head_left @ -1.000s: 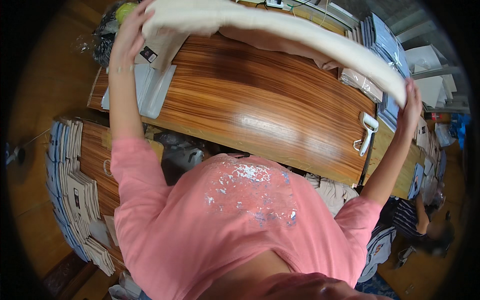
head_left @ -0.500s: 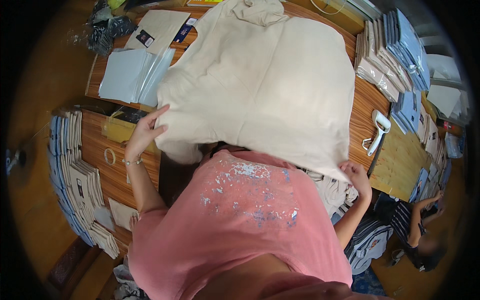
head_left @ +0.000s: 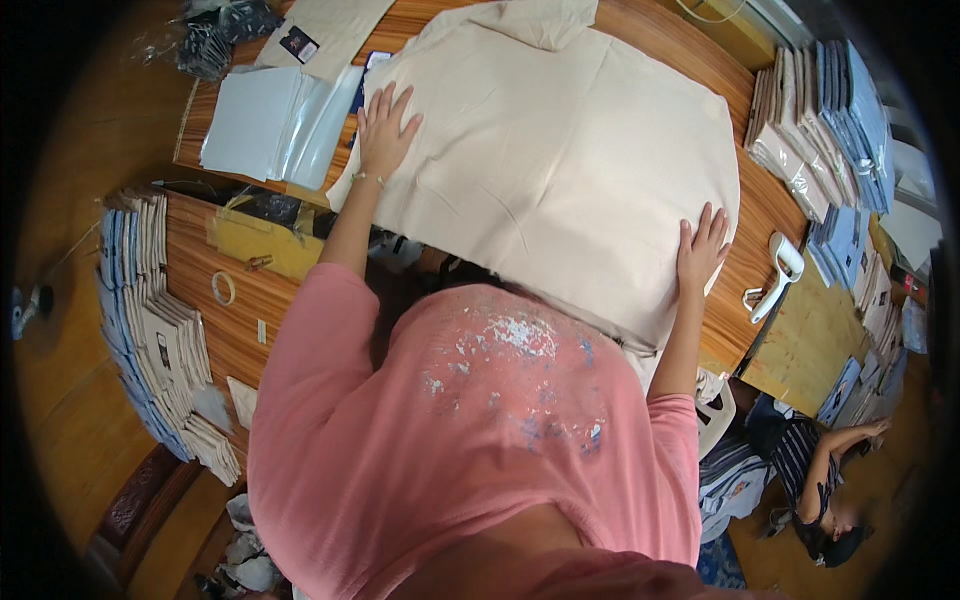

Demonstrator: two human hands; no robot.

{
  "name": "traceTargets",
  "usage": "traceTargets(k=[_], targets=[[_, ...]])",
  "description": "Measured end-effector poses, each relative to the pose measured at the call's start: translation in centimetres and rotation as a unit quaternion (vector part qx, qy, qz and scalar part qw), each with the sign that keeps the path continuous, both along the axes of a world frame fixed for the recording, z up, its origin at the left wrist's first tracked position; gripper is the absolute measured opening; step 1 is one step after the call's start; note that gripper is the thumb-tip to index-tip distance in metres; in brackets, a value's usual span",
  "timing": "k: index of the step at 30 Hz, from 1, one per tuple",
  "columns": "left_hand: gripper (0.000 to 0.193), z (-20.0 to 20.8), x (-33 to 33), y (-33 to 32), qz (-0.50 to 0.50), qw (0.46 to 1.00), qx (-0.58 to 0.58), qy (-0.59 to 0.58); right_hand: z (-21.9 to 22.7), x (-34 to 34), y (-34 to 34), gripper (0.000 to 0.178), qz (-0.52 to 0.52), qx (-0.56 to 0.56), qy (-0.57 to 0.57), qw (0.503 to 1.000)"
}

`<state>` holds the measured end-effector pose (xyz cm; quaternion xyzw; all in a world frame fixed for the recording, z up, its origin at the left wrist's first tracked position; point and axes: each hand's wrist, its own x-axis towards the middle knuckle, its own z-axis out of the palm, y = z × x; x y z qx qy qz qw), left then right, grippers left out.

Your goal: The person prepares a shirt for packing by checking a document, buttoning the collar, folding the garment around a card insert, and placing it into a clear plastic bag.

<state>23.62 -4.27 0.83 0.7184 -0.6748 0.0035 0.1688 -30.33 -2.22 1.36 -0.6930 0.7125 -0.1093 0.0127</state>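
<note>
- Cream garment (head_left: 560,150) lies spread on the wood-grain desk (head_left: 755,255) right before me, its near edge along the desk's front.
- Its cloth is plain and pale, mostly flat, with fine wrinkles and a thin crease through the middle.
- At the far side, part of it is bunched into a loose flap (head_left: 545,22).
- The crease runs from the far edge toward me, slanting left as it nears.
- Its long axis seems to lie along the desk, left to right; I can't tell which end is the collar.
- My left hand (head_left: 385,135) rests flat on its left edge, fingers spread, released.
- My right hand (head_left: 704,250) lies near its right edge, fingers also loose.
</note>
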Motion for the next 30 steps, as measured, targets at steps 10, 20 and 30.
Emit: traceTargets(k=[10, 20, 30], targets=[[0.028, 1.3, 1.6, -13.0, 0.036, 0.996, -0.08, 0.003, 3.1, 2.4, -15.0, 0.04, 0.077, -0.043, -0.093, 0.992], [0.046, 1.2, 3.4, -22.0, 0.111, 0.992, -0.041, 0.038, 3.7, 1.1, -25.5, 0.025, -0.103, 0.087, 0.054, 0.989], [0.036, 4.0, 0.8, -17.9, -0.08, 0.98, -0.141, 0.116, 3.4, 4.3, -15.0, 0.053, 0.025, -0.138, -0.018, 0.99]])
